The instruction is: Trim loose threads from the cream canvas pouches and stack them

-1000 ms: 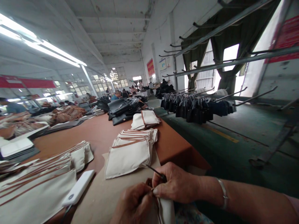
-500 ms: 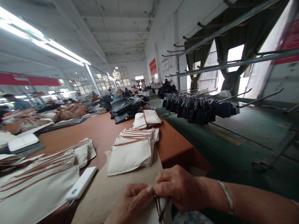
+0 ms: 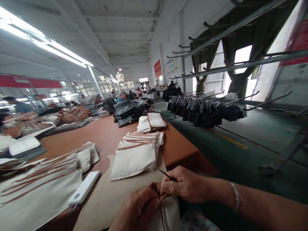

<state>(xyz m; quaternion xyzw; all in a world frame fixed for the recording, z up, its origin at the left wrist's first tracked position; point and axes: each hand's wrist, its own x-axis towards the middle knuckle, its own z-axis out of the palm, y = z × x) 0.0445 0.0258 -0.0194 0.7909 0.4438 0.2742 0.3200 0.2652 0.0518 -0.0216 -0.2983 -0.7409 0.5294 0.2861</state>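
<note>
At the lower middle, my left hand (image 3: 141,208) is closed on a cream fabric piece (image 3: 171,213) with a brown trimmed edge. Just right of it, my right hand (image 3: 180,184) pinches the brown trim at the top of that piece. A thin dark strip or tool (image 3: 165,173) sticks out up and left from my right hand; which it is, I cannot tell. Both hands nearly touch. Beyond them lies a fanned stack of cream pieces with brown edging (image 3: 136,160).
A brown-covered table (image 3: 103,131) holds a white device with a cable (image 3: 84,188), more cream pieces (image 3: 48,195) at left, a smaller cream stack (image 3: 151,122) and black bags (image 3: 127,112). Metal racks (image 3: 235,65) stand at right. People (image 3: 20,106) are in the background.
The fingers of my left hand have curled further over the fabric. My right hand has shifted slightly, and the thin dark thing now points out above it. More of the cream piece shows.
</note>
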